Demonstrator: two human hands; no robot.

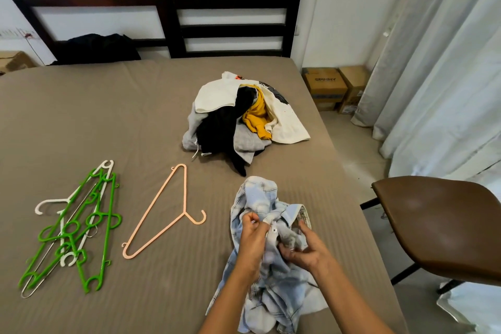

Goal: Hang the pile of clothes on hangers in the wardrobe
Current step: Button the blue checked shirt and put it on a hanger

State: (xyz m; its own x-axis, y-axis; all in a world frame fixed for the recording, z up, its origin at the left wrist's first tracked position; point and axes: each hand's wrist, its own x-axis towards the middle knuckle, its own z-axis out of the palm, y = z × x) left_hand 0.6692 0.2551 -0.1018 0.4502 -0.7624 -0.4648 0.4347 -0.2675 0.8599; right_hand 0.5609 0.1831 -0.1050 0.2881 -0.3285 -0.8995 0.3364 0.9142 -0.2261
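Left hand (253, 236): thumb and fingers (250, 218) are narrowed to a pinch on the front edge of the pale blue checked shirt (260, 198), just beside a small white button (274, 230). Right hand (303, 251): fingers (287, 251) are curled into the bunched cloth on the other side of that edge. Both of my hands hold the shirt, and neither is free.

The shirt lies crumpled on the bed (108, 116) directly in front of me. Its lower part trails toward me under my forearms. I cannot tell whether the front is buttoned.

The peach hanger (162, 211) lies flat on the bed to the left of the shirt, near it but apart, with its hook pointing toward the shirt. Further left is a loose heap of green and white hangers (78, 225). Beyond the shirt sits the pile of clothes (244, 116), in white, black, yellow and grey, apparently untouched. A brown chair (447, 225) stands off the right edge of the bed. The wardrobe is not in view.

Assessment: the task is at an early step. I am preparing the first garment, probably working the placket or button to open the neck.

Next move, as I judge it: spread the collar, release one hand to fetch the peach hanger, and feed its arms into the shoulders. Risk: the cloth is bunched, so a sleeve may be caught inside.
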